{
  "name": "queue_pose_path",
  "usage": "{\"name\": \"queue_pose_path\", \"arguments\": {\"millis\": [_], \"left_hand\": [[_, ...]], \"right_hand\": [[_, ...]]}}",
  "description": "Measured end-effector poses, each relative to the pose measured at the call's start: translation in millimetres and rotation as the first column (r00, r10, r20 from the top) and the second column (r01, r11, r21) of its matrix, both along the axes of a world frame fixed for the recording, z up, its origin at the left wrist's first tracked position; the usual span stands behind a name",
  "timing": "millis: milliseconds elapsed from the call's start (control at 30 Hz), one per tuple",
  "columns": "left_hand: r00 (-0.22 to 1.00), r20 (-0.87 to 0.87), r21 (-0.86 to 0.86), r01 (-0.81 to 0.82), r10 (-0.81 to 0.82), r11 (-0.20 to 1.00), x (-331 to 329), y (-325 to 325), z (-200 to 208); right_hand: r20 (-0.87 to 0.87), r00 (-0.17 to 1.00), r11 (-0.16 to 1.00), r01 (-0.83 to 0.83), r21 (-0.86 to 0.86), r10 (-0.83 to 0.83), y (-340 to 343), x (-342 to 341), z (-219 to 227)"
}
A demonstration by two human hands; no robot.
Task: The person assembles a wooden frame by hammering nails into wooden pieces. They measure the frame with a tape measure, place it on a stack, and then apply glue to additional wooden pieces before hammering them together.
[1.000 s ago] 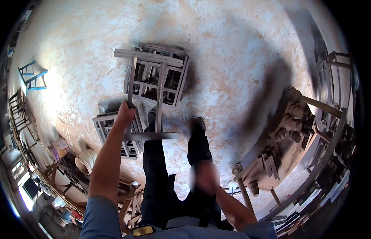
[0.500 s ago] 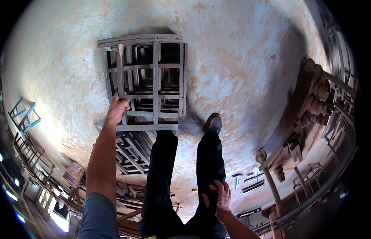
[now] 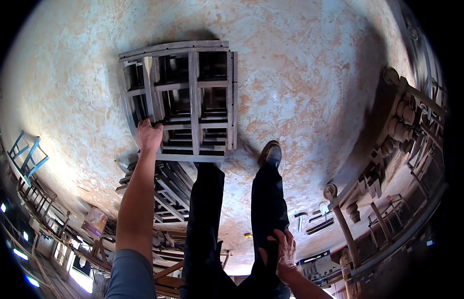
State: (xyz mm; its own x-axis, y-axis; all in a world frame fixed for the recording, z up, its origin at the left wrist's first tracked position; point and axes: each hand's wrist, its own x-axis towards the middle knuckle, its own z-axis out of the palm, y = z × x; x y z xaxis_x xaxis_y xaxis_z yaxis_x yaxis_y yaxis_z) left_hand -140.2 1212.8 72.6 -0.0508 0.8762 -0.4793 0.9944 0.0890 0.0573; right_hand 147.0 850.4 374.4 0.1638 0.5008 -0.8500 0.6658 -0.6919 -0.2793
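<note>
A dark wooden lattice frame (image 3: 193, 107), made of crossed slats in stacked layers, lies on the floor ahead of my feet. My left hand (image 3: 150, 136) reaches down to its left side, with fingers curled round a wooden slat (image 3: 150, 87) whose upper end shows pale bare wood. Whether that slat is loose or fixed to the frame I cannot tell. My right hand (image 3: 286, 253) rests on my right trouser leg near the knee, fingers apart, holding nothing.
More slatted frames (image 3: 168, 192) lie beside my left leg. A hammer (image 3: 300, 220) and dark bars (image 3: 320, 227) are on the floor at right. Turned wooden pieces (image 3: 400, 130) sit within a timber rack. A blue metal frame (image 3: 28, 158) and a cardboard box (image 3: 95, 222) are left.
My left hand stays at the slat, its wrist now bent more over it. The slat's upper end has shifted slightly. My right hand remains on my leg; the view has moved a little.
</note>
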Motion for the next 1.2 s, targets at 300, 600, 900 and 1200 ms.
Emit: {"name": "queue_pose_path", "arguments": {"millis": [300,600,900,1200], "left_hand": [[1.0,-0.01,-0.049,0.016,-0.017,0.999,5,22,10],[0.998,0.048,-0.036,0.045,-0.043,0.998,-5,21,7],[0.995,0.06,-0.034,0.083,-0.081,0.996,2,21,6],[0.994,0.082,-0.043,0.076,-0.072,0.996,-5,22,2]], "right_hand": [[0.016,0.999,0.997,-0.042,-0.062,0.043,-3,2,-5],[0.002,1.0,0.998,-0.028,-0.057,0.028,0,5,-5],[-0.018,1.0,1.0,-0.011,-0.027,0.01,2,8,-3],[-0.008,1.0,0.999,0.0,-0.049,0.0,-10,7,-6]]}}
